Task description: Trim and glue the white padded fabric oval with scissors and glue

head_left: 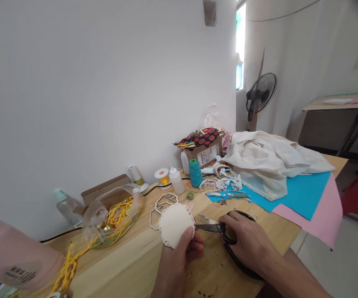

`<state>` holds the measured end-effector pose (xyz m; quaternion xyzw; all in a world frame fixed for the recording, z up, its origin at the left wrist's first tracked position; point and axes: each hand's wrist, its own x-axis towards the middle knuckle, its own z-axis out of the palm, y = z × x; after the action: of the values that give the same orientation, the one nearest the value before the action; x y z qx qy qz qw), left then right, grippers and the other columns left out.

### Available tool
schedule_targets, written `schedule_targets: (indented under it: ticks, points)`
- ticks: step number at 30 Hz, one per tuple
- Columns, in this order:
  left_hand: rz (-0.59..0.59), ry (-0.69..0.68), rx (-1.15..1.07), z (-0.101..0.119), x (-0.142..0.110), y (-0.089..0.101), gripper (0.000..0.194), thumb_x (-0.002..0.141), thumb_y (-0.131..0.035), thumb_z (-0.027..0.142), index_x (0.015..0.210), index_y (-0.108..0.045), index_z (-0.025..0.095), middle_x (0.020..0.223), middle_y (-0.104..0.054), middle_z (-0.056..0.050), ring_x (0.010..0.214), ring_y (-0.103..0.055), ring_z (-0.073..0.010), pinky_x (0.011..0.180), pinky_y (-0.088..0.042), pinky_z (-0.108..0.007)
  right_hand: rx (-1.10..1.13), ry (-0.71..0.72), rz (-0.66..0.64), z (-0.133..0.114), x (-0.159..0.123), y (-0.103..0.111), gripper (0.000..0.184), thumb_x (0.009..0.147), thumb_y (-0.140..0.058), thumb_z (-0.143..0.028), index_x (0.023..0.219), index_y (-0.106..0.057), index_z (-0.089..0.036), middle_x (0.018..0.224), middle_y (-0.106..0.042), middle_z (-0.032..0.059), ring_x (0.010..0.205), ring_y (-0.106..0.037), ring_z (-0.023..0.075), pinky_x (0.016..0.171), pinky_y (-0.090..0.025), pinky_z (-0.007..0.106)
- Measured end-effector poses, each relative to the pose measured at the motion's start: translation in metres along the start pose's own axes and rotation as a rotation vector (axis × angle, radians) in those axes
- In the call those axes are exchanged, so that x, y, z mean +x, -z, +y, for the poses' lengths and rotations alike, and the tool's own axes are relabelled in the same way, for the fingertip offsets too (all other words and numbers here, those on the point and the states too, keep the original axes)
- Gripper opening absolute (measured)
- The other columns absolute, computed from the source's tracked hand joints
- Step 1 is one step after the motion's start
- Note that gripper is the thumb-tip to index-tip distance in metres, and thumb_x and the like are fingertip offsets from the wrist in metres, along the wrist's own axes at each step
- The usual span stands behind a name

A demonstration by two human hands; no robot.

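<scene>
One tub (14,250) bears blurred lettering (22,274); left fingers (186,239) pinch a white disc (175,222), right fingers (231,221) clasp scissors (211,227).

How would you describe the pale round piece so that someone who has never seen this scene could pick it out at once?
Start at the wooden table and find the left hand over it. The pale round piece is held there, with the tip of the black scissors at its right edge. Unlike the openwork frame behind it, its face is plain and solid.
</scene>
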<state>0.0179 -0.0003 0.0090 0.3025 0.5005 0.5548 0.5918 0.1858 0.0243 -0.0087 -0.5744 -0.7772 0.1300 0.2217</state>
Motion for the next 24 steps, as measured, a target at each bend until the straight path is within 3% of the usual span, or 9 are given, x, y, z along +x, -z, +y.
schedule_targets:
  ticks: [10, 20, 24]
  points:
    - [-0.011, 0.038, -0.030, 0.0028, -0.0009, -0.0001, 0.019, 0.065, -0.066, 0.028, 0.076, -0.064, 0.012, 0.057, -0.064, -0.001, 0.050, -0.055, -0.0089, 0.049, -0.047, -0.018, 0.000, -0.072, -0.033, -0.0020, -0.0001, 0.0008, 0.029, 0.062, -0.045, -0.011, 0.085, -0.056, -0.025, 0.082, -0.056, 0.0013, 0.076, -0.054, 0.0183, 0.057, -0.030, 0.025]
    - [0.001, 0.045, -0.036, 0.0043, -0.0034, -0.0001, 0.018, 0.064, -0.068, 0.028, 0.073, -0.064, 0.014, 0.055, -0.063, 0.000, 0.048, -0.054, -0.0080, 0.048, -0.047, -0.017, 0.008, -0.027, -0.032, -0.0018, -0.0010, 0.0022, 0.030, 0.063, -0.044, -0.011, 0.085, -0.057, -0.025, 0.081, -0.056, 0.0014, 0.076, -0.054, 0.0176, 0.057, -0.031, 0.025]
    - [-0.063, 0.111, 0.002, 0.0020, -0.0061, -0.0030, 0.023, 0.060, -0.069, 0.032, 0.070, -0.067, 0.011, 0.049, -0.060, 0.001, 0.040, -0.050, -0.0062, 0.039, -0.042, -0.015, -0.045, -0.137, 0.004, -0.0002, 0.0026, 0.0039, 0.028, 0.065, -0.046, -0.014, 0.088, -0.057, -0.026, 0.084, -0.057, 0.0022, 0.075, -0.055, 0.0187, 0.055, -0.030, 0.025]
